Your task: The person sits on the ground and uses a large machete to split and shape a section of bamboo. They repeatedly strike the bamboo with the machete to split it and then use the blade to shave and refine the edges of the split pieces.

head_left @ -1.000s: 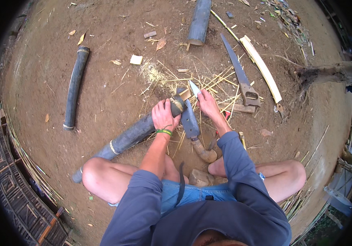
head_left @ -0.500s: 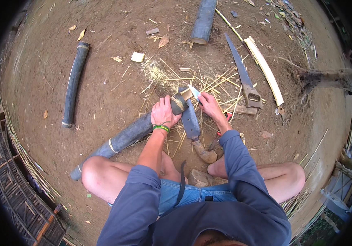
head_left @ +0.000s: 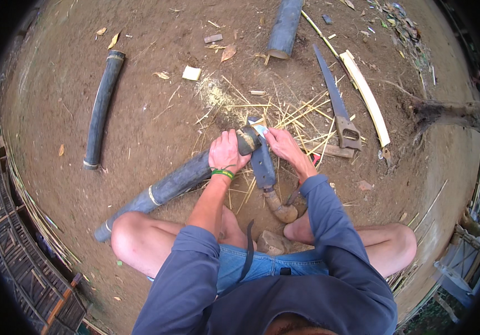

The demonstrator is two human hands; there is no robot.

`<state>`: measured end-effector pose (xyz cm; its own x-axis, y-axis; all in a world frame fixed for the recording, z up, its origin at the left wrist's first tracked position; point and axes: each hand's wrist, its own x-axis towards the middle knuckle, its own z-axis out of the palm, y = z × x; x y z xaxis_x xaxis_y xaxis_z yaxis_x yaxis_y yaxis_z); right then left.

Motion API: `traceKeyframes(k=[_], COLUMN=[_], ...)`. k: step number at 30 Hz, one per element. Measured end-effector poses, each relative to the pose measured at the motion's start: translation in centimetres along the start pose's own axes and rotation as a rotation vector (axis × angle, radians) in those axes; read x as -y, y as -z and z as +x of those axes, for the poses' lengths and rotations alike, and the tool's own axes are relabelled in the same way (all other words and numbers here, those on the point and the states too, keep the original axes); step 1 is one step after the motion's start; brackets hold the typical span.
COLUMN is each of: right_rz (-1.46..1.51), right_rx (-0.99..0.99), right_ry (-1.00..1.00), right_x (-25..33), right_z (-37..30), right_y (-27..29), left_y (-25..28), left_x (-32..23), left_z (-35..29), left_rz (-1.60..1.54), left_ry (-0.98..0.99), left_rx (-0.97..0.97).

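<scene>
My left hand [head_left: 227, 152] is wrapped round a dark bamboo tube [head_left: 178, 181] close to its far end. The tube slants from there down to the left, past my left knee. My right hand [head_left: 284, 146] is closed on a small knife [head_left: 260, 129], whose bright blade lies against the pale cut tongue at the tube's end. The fingers cover the knife's handle. Beneath the tube's end rests a machete [head_left: 262, 167] with a broad grey blade and a curved wooden handle.
A handsaw [head_left: 333, 89] lies at the right beside a split pale bamboo strip [head_left: 367, 97]. Other dark bamboo tubes lie at the left [head_left: 104, 111] and the far middle [head_left: 285, 30]. Thin slivers [head_left: 301, 114] litter the dirt. A stone [head_left: 273, 242] sits between my legs.
My right hand has drawn slightly left and nearer the tube, and the knife blade has turned flatter against the cut end. My left hand keeps its hold.
</scene>
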<state>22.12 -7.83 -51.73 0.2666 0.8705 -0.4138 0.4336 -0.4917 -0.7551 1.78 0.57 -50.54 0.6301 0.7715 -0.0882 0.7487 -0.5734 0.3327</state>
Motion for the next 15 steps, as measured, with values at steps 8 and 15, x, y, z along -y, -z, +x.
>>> traceKeyframes(k=[8,15], right_rz=[-0.061,0.467], right_rx=[0.072,0.528], right_ry=[0.059,-0.313], right_x=[1.2,0.9], right_z=[1.0,2.6], right_y=[0.2,2.2], left_y=[0.3,-0.1], left_x=[-0.2,-0.2], left_z=[0.3,0.3], left_rz=[-0.009,0.014], left_ry=[-0.011,-0.019], left_rx=[0.041,-0.014])
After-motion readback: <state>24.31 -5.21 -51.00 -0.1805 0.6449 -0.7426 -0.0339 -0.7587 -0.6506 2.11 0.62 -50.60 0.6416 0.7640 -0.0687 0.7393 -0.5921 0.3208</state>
